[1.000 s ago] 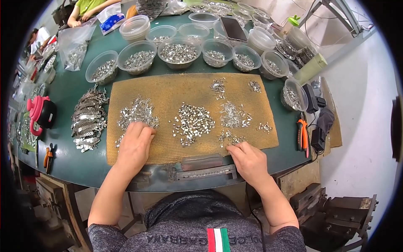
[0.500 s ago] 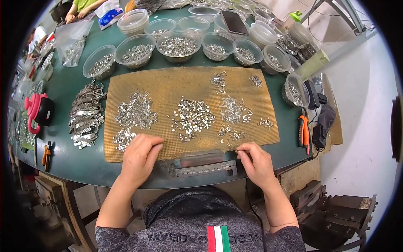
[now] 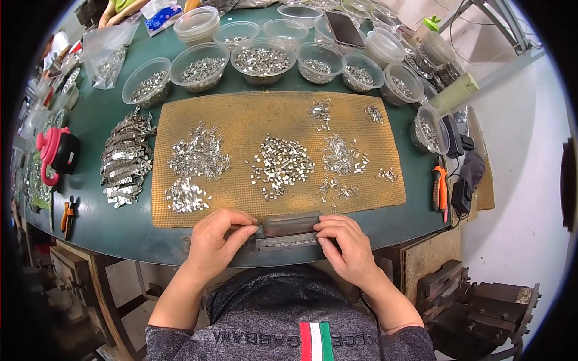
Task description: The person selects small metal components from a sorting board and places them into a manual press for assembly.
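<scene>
At the table's front edge lies a slotted metal strip with a row of small pieces in it. Behind it sits a dark, translucent block. My left hand is closed in a pinch at the block's left end; anything between thumb and forefinger is too small to make out. My right hand, fingers closed, covers the strip's right end and meets the block's right end; what it holds is hidden. Beyond them, a tan textured mat carries piles of tiny metal pieces, including square ones and thin ones.
Clear tubs of metal bits line the mat's far side. Linked metal strips lie left of it, near a pink-and-black pot and orange-handled pliers. Orange pliers lie right. A phone rests on tubs.
My left hand has moved right to the block's left end. My right hand has come left from the mat's front edge onto the right end of the block and strip.
</scene>
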{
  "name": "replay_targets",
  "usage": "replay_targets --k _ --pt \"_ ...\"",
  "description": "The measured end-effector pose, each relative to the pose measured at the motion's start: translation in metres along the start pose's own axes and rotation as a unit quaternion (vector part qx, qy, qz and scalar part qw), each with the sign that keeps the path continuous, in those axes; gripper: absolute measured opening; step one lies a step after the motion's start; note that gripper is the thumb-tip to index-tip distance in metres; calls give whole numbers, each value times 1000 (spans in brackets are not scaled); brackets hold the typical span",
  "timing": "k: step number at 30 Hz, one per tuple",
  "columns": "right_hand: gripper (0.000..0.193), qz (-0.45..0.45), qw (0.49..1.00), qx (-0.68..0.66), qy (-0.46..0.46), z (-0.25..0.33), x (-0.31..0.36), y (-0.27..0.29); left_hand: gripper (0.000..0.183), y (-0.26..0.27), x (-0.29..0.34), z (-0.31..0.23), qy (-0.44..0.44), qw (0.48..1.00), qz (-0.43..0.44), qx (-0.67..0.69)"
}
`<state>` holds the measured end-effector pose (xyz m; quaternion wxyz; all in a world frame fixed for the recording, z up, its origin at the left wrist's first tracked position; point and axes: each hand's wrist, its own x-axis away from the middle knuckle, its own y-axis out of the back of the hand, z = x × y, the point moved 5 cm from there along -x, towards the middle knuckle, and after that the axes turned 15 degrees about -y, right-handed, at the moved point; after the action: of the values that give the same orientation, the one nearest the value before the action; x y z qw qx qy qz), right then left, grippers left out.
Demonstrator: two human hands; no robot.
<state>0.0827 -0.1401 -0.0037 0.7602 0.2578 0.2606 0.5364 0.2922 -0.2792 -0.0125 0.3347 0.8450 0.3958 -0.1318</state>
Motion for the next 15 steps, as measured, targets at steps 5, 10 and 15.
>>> replay_targets --k 5,10,15 --pt "19 -25 999 37 24 2 1 -3 14 1 4 1 31 999 25 -2" --pt "21 -32 996 74 49 7 1 -3 15 0 3 -1 11 999 30 -6" --pt "22 -30 998 45 37 3 1 -6 16 -2 3 -2 -9 999 28 -18"
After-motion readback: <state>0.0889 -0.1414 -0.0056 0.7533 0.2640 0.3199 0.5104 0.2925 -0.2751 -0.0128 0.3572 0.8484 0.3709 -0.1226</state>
